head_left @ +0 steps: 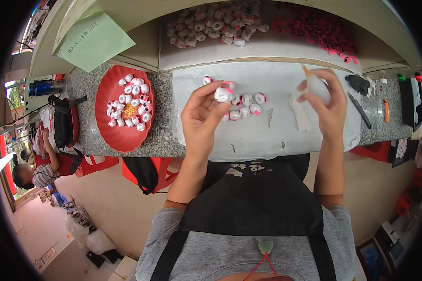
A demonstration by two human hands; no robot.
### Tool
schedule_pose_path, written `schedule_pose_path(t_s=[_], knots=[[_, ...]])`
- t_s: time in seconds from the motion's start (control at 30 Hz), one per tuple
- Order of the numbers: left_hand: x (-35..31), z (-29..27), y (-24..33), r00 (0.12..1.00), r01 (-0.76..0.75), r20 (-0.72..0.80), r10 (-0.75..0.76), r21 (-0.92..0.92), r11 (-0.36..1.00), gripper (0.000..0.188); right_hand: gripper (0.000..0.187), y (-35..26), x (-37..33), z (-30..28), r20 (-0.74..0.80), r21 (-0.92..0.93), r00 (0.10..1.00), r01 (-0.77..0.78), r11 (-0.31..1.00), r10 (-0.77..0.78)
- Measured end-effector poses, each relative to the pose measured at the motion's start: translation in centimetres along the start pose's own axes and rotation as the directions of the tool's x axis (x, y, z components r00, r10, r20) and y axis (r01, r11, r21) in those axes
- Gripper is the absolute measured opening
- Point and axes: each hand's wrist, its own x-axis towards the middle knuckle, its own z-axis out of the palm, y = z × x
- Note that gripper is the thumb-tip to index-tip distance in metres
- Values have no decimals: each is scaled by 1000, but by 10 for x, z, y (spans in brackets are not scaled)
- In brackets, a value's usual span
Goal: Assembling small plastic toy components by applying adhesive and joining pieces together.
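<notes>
Likely workshop: bench (159, 136), heaped figurines (215, 25)

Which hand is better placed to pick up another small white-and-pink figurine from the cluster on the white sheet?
Probably the left hand: it hovers right beside the cluster, though already holding one figurine. The right hand is farther off, gripping a small translucent bottle.

Glossy white-and-pink figurine (223, 94), ceramic-looking. Smooth translucent plastic bottle (318, 88). Shiny red plastic plate (113, 129). Speckled, rough-looking grey stone counter (162, 136) under a matt, pale, paper-like sheet (267, 136). Matt green paper (94, 41).
</notes>
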Motion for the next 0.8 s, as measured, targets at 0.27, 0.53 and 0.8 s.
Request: schedule_pose_path(t_s=[0.27, 0.53, 0.8], knots=[[-5, 2, 6, 1000, -8, -13, 9, 14, 1000, 36, 24, 93, 109, -20, -39, -694, 989, 78, 716, -145], [-8, -4, 5, 998, 33, -44, -33, 9, 999, 36, 24, 91, 113, -25, 204, -854, 923, 330, 402, -325], [0, 11, -4, 995, 60, 76, -61, 14, 998, 35, 17, 60, 74, -27, -114, -630, 989, 0, 776, -92]])
